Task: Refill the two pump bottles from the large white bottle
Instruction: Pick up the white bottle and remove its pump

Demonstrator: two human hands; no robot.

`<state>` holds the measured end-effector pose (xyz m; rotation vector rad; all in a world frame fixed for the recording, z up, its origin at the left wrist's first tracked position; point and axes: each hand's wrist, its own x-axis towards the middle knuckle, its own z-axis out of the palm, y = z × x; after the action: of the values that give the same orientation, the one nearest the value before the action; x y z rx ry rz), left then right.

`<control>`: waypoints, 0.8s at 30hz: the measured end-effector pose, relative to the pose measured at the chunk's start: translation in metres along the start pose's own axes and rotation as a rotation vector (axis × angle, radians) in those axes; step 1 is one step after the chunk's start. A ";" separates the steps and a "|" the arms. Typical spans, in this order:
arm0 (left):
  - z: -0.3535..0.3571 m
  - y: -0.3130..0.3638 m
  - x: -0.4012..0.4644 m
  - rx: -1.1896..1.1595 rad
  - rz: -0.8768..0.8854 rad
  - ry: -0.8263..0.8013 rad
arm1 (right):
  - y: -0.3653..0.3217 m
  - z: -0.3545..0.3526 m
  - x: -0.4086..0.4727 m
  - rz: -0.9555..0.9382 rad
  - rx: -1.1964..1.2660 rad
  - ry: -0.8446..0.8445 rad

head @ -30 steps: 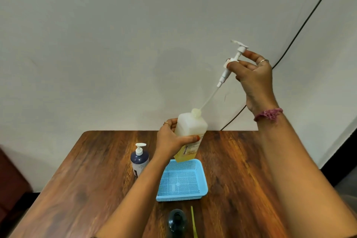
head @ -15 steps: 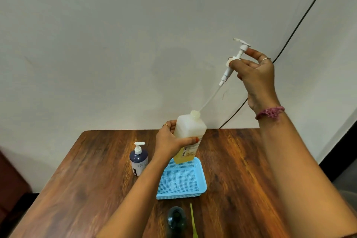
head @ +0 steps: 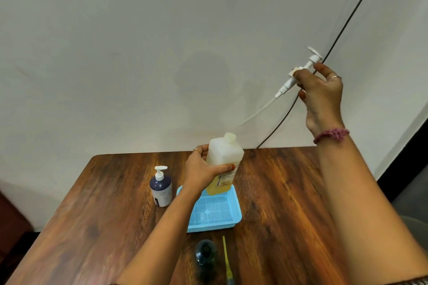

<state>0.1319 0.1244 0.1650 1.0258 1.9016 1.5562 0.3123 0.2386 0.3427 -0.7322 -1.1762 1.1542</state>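
Risk assessment. I judge the main hazard to be dripping: the white pump head with its long translucent dip tube (head: 298, 75) is fully clear of the large white square plastic bottle holding yellow liquid (head: 224, 163), and the tube tip hangs in the air above and to the right of the bottle's open neck, over bare wood. Residual liquid on the tube could fall onto the dark brown wooden table (head: 289, 192). I would set the pump down in the light blue perforated plastic tray (head: 236, 217), not on the wood.

Second hazard: the bottle is uncapped and tilted slightly, its base at the far edge of the tray. A slip or a hasty tilt could spill it.

Third hazard: pouring into narrow necks. The dark round bottle without a pump (head: 205, 255) stands nearer to me than the tray; a thin yellow-green tube (head: 225, 259) lies just beside it. The dark blue pump bottle with a white pump (head: 161, 188) stands left of the tray with its pump fitted; it appears to need opening before filling.

Hand state. My left hand (head: 203, 172) is wrapped around the upper body of the large bottle, fingers curled firmly. My right hand (head: 320, 92) is raised well above and right of the bottle, fingers pinched narrowly on the pump collar.
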 end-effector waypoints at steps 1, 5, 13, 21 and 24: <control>0.002 -0.001 -0.002 0.006 0.002 -0.007 | 0.004 -0.007 -0.002 0.003 0.019 0.025; 0.015 -0.006 -0.013 0.019 -0.013 -0.052 | 0.039 -0.042 -0.015 0.013 0.033 0.149; 0.074 -0.048 -0.061 -0.018 -0.156 -0.169 | 0.165 -0.137 -0.089 0.291 -0.120 0.383; 0.119 -0.105 -0.107 -0.030 -0.299 -0.222 | 0.255 -0.197 -0.184 0.587 -0.478 0.325; 0.126 -0.114 -0.118 0.016 -0.332 -0.230 | 0.274 -0.215 -0.212 0.637 -0.603 0.234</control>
<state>0.2701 0.1000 0.0132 0.8056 1.8166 1.1846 0.4415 0.1436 -0.0321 -1.7490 -1.1243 1.1741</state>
